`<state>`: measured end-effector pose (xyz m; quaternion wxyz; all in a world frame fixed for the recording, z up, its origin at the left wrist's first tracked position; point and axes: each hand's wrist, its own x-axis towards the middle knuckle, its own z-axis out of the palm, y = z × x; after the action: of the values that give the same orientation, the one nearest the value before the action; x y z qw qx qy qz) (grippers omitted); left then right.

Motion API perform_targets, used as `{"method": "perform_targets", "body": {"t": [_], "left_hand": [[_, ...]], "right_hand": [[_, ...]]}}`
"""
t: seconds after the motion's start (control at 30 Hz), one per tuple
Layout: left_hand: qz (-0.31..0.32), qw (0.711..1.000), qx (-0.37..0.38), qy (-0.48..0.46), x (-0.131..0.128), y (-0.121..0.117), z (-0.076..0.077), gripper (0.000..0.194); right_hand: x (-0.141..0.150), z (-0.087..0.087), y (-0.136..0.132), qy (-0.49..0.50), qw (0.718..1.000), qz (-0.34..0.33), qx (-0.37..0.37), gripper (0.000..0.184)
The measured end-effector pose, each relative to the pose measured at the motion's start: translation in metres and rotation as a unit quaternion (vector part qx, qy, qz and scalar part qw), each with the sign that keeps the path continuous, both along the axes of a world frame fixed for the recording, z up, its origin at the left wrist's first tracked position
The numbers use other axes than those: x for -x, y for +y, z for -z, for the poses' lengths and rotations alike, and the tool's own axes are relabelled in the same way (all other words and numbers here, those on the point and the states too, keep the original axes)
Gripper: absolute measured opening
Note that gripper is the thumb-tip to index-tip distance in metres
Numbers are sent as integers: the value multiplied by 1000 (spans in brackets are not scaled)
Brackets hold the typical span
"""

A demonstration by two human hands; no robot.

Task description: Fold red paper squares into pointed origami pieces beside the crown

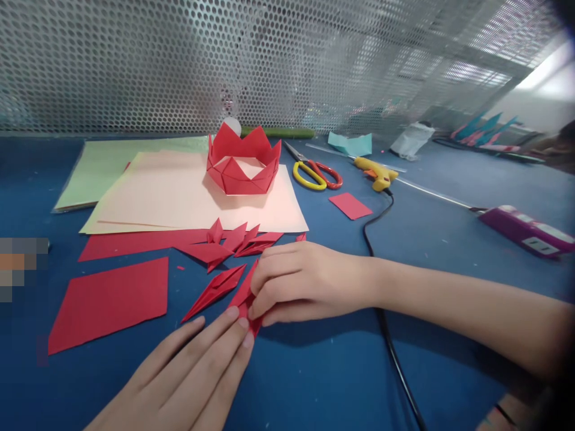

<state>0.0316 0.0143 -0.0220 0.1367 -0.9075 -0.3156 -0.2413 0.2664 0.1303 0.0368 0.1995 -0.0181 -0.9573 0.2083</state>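
A piece of red folded paper point(242, 296) lies on the blue table between my hands, partly covered by them. My right hand point(299, 284) has its fingers curled and pinched on the paper's right side. From the lower left, my left hand point(193, 368) reaches in, fingers stretched out and fingertips resting on the paper's lower left edge. Just left of it lies a slim pointed red fold point(215, 290). More red folded pieces point(224, 242) sit behind. A flat red sheet point(112, 302) is at the left, and a red paper ring with pointed tips point(245, 173) stands farther back.
Cream sheets point(157, 197) and green sheets point(99, 170) lie behind the folds. Scissors point(314, 173), a yellow glue gun point(377, 172) and a small red card point(350, 205) lie right. The black cord point(390, 341) passes under my right arm. A purple power strip point(525, 230) is farther right.
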Motion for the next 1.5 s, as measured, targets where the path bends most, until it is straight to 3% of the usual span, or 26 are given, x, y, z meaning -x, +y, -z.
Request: {"method": "perform_targets", "body": {"t": [0.37,0.5,0.7,1.0,1.23,1.5], "left_hand": [[25,999,-12,-22,-3,6,-6,37],[3,1000,9,-15,-3,4,-7,47],[-1,1000,-3,27,8,-4,5,60],[15,1000,0,-8,7,0,2,56],[18,1000,-7,0,4,3,0,46],[5,1000,-6,23,3,-3,1,60]], "right_hand": [[3,-5,-3,-23,993,30,111,8],[4,-10,-7,-51,987,66,141,7],[7,-12,-15,-78,973,129,177,3],[14,-5,-25,-27,960,196,198,14],[9,-10,-22,-57,950,239,194,11],[8,-14,-21,-92,942,243,214,12]]}}
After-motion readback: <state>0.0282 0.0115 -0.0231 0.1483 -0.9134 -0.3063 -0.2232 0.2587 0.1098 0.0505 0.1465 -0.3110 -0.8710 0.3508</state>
